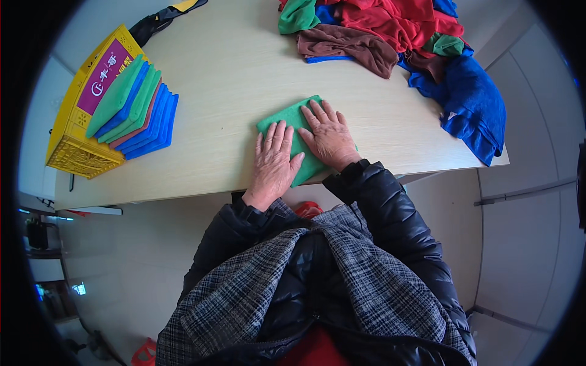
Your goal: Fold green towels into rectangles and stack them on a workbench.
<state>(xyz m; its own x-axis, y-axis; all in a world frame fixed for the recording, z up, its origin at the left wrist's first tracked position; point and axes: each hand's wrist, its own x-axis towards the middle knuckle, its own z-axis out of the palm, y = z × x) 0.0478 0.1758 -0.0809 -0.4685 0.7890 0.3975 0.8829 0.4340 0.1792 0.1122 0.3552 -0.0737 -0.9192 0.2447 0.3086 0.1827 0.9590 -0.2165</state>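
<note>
A green cloth (pixel 297 146), folded into a flat rectangle, lies at the front edge of the table. My left hand (pixel 273 163) rests flat on its left part, fingers stretched out. On its upper right part lies my right hand (pixel 330 135), palm down with the fingers extended. Both hands press on the cloth without gripping it, and they cover much of its surface. To the left stands a stack of folded cloths (pixel 135 113) in green, blue and brown, leaning in front of a yellow crate.
The yellow plastic crate (pixel 91 160) with a purple panel stands at the table's left edge. A heap of loose red, brown, green and blue cloths (pixel 390 30) covers the back right. One blue cloth (pixel 473 100) reaches the right edge. A black and yellow object (pixel 160 23) lies behind the crate.
</note>
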